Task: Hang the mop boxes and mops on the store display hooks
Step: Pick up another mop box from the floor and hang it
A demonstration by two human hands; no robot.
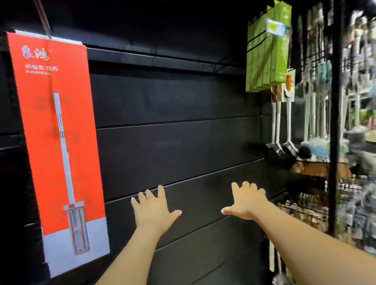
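Hanging tall flat orange mop box [58, 136]

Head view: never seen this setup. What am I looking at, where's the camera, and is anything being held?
There is no machine here. A person works with bare hands, and the single picture comes from a wide-angle camera on their head, looking forward and down. The left hand and right hand reach out with fingers spread and hold nothing. I cannot tell whether they touch the black wall panel. On the left, a tall red mop box is up against the wall. At the upper right hangs a row of green boxes, with white-handled mops below. The rack further right is too blurred to read.
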